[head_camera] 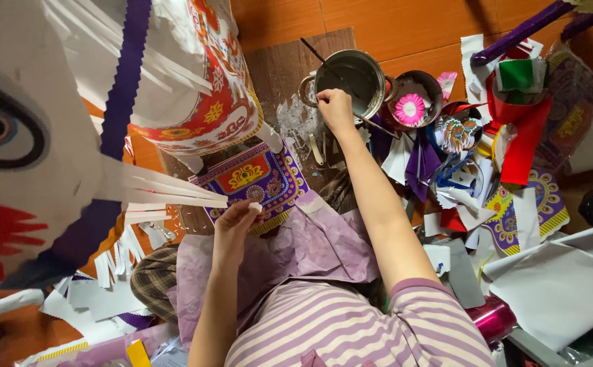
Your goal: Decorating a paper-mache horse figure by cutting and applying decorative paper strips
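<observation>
Head view: the right hand (335, 109) reaches to the metal pot (351, 78), fingers curled at its rim — what it grips I cannot tell. Left hand (236, 221) pinches a small round paper ornament (255, 194) over the purple patterned panel (252, 178); best kept flat and steady — glue applied sparingly.

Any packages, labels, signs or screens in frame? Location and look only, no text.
No screens or signs that I can see.
Plastic pack, upper right: clear wrap over purple and gold printed paper.
Pink canister, bottom right: shiny cylinder, no label visible.
</observation>
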